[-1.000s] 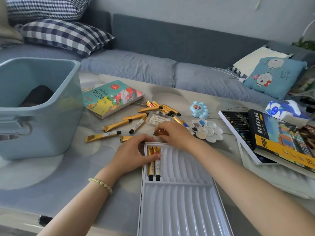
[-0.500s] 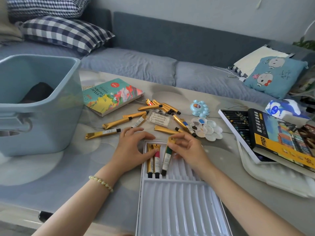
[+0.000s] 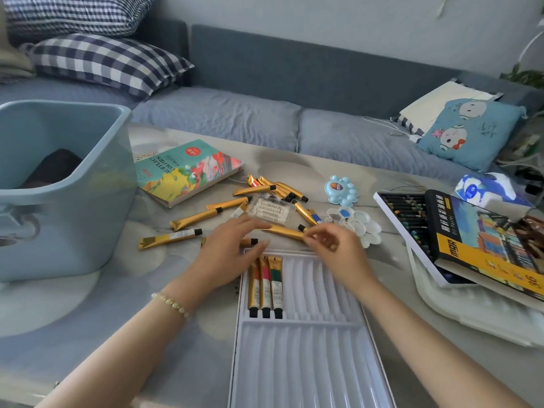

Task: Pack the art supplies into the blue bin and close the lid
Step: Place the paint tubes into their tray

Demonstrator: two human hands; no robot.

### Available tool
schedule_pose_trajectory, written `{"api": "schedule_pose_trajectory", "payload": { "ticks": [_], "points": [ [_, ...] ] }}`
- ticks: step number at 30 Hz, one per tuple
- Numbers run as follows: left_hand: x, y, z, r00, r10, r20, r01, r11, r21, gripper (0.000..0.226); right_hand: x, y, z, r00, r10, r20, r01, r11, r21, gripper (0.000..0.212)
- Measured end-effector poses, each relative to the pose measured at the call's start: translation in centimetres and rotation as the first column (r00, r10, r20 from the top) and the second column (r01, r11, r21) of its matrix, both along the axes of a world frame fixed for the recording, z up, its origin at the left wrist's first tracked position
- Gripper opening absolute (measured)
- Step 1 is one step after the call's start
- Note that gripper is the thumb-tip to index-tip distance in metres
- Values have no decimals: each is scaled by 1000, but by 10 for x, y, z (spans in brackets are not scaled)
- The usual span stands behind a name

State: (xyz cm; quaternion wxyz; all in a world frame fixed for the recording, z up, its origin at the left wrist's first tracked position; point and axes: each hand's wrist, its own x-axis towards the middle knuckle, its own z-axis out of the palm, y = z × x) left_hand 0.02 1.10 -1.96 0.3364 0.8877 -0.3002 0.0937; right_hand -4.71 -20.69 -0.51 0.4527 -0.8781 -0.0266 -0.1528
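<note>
Grey sofa behind, pale tabletop (image 3: 117, 304) in front, and the action sits at the far edge of the white tray (image 3: 309, 363), where three tubes (image 3: 266, 287) already lie in its grooves. The right hand (image 3: 335, 251) is at the capped end of a gold tube (image 3: 284, 232), fingers curled, but blur hides whether they have actually closed on it. That tube lies crosswise, just beyond the tray, so it looks to need a quarter turn to match the grooves. The left hand (image 3: 229, 254) rests flat at the tray's corner, fingers straight and spread. The blue bin (image 3: 73, 207) waits well off left, lidless.
</note>
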Motion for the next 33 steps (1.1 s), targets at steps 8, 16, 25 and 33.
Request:
{"api": "schedule_pose_trajectory", "payload": {
  "ticks": [8, 16, 25, 33],
  "points": [
    [48, -64, 28, 988, -153, 12, 130, 879, 459, 34, 31, -43, 23, 942, -108, -317, -59, 879, -473, 17],
    [45, -75, 23, 968, -174, 181, 31, 799, 601, 33, 29, -49, 21, 964, -62, -260, -151, 677, -720, 30],
    [7, -29, 26, 998, 22, 60, -29, 993, 116, 21, -7, -56, 33, 990, -140, -30, 141, 905, 402, 9],
    [-26, -13, 21, 990, 123, 65, -138, 927, 348, 44, -21, -7, 24, 982, 93, -164, 20, 814, 580, 5]
  ]
}}
